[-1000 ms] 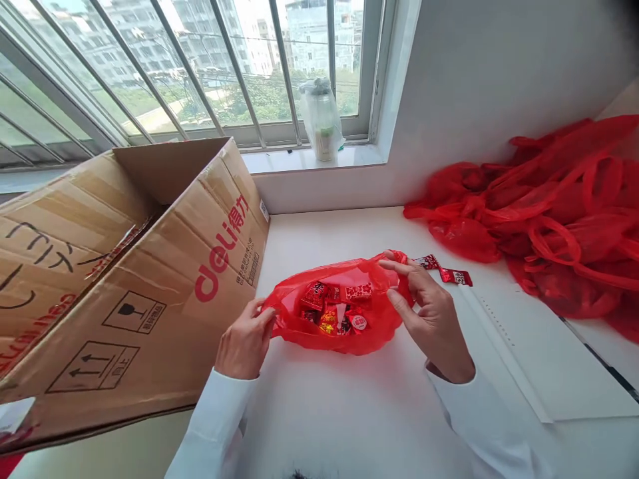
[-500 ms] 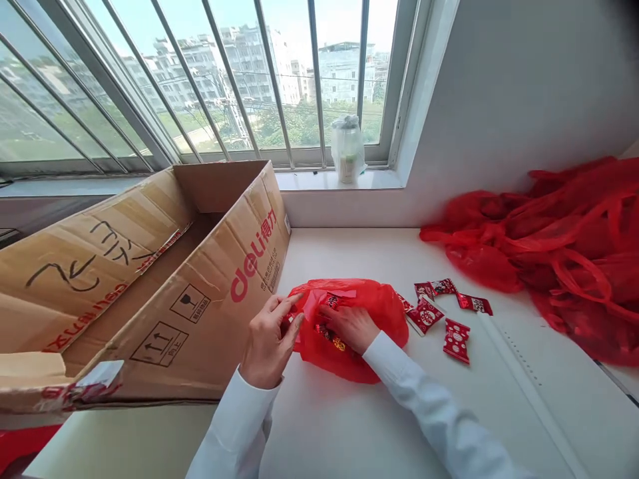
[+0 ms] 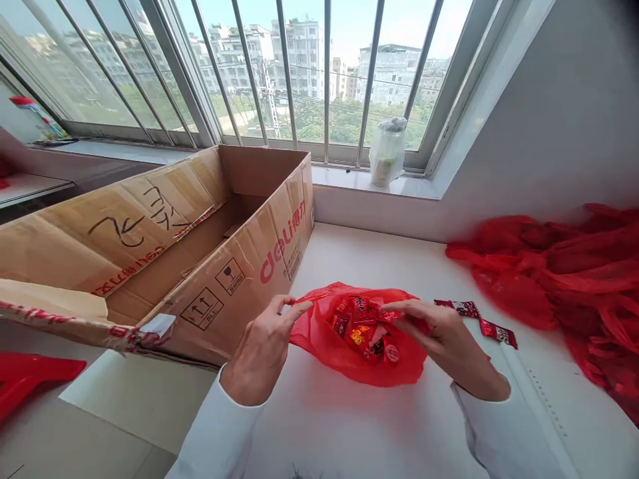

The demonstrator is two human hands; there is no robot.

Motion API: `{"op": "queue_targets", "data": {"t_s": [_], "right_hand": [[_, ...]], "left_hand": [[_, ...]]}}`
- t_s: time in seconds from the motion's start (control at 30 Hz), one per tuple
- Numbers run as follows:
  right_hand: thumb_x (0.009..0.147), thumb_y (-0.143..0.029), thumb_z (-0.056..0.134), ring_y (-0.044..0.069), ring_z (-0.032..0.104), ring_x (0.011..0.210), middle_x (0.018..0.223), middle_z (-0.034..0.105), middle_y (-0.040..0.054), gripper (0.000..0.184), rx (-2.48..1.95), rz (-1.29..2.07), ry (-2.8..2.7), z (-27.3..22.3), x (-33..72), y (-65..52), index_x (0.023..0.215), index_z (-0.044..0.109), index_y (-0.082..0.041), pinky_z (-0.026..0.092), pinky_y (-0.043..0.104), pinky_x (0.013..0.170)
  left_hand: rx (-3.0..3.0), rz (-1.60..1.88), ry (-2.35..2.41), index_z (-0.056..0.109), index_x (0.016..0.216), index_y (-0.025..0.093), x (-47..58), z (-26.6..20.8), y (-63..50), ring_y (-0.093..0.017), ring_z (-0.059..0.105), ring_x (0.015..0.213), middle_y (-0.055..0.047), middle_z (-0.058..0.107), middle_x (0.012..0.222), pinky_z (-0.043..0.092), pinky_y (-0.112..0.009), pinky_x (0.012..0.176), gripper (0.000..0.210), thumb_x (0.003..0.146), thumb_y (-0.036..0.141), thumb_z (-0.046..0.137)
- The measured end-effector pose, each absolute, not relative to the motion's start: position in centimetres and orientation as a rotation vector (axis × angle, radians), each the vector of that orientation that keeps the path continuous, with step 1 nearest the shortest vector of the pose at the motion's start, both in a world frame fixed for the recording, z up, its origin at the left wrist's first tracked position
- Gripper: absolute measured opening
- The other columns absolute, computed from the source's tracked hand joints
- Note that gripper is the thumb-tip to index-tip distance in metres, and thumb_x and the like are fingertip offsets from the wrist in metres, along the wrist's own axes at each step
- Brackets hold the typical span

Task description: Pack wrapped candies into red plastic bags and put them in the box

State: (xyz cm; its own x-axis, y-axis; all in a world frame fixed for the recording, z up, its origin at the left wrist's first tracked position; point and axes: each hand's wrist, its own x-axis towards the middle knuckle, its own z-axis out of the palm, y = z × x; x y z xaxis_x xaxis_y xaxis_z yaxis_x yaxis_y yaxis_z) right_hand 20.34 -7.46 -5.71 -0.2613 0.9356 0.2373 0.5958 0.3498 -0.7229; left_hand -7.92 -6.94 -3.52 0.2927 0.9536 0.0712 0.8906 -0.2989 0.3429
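A red plastic bag (image 3: 324,352) lies on the white table with its mouth open towards me. Inside it show several small red wrapped packets (image 3: 359,308) and a red piece with yellow print (image 3: 361,334). My left hand (image 3: 262,349) is closed on the bag's left edge, thumb and forefinger at the rim. At the right rim, my right hand (image 3: 446,339) has its fingers pinched on the bag's edge; its palm side is partly hidden. Beyond the right hand lie red packets (image 3: 499,332) on the table.
A long open cardboard box (image 3: 239,273) stands close on the left. Red mesh-like bags (image 3: 549,266) are heaped at the right. On the window sill (image 3: 344,178) stands a plastic-wrapped container (image 3: 387,153). A red plastic object (image 3: 34,376) shows at lower left.
My right hand has come out of the bag's mouth to its right rim. The mouth is wider and its contents show. The view has shifted left.
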Motion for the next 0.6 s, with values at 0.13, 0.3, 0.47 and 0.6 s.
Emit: {"op": "queue_targets", "data": {"t_s": [0.13,0.3,0.47,0.6], "right_hand": [[0.089,-0.039,0.057,0.014,0.061,0.075,0.096,0.069,0.0004,0.024,-1.462,0.383,-1.737,-2.0,23.3,-9.0,0.109,0.067,-0.030,0.046,0.024,0.065],[0.089,-0.034,0.054,0.015,0.060,0.081,0.100,0.066,0.0021,0.027,-1.414,0.260,-1.764,-0.5,23.3,-8.9,0.113,0.065,-0.029,0.046,0.026,0.069],[0.086,-0.021,0.054,0.011,0.057,0.075,0.105,0.066,0.0013,0.029,-1.258,0.301,-1.769,1.1,22.1,-6.0,0.112,0.066,-0.028,0.044,0.024,0.065],[0.084,-0.012,0.051,0.009,0.053,0.068,0.104,0.066,0.0002,0.034,-1.112,0.278,-1.690,3.6,21.8,-3.0,0.112,0.064,-0.025,0.044,0.024,0.062]], "left_hand": [[2.380,0.685,1.608,0.061,0.120,0.025,-7.9,-1.9,-6.8,-0.016,0.067,0.083,-0.003,0.066,0.101,0.053,-0.028,0.078,0.046,0.088,0.004,0.036],[2.261,1.260,1.573,0.065,0.113,0.026,-6.6,-0.5,-6.0,-0.011,0.066,0.075,0.004,0.072,0.094,0.050,-0.020,0.073,0.028,0.087,0.020,0.056],[2.064,1.470,1.532,0.071,0.099,0.028,-4.9,1.3,-4.0,-0.010,0.061,0.060,0.006,0.071,0.078,0.049,-0.023,0.062,0.021,0.079,0.026,0.066],[2.104,1.652,1.691,0.073,0.095,0.024,-3.1,3.7,-2.2,-0.011,0.059,0.061,0.005,0.068,0.073,0.048,-0.025,0.063,0.018,0.079,0.026,0.063]]}}
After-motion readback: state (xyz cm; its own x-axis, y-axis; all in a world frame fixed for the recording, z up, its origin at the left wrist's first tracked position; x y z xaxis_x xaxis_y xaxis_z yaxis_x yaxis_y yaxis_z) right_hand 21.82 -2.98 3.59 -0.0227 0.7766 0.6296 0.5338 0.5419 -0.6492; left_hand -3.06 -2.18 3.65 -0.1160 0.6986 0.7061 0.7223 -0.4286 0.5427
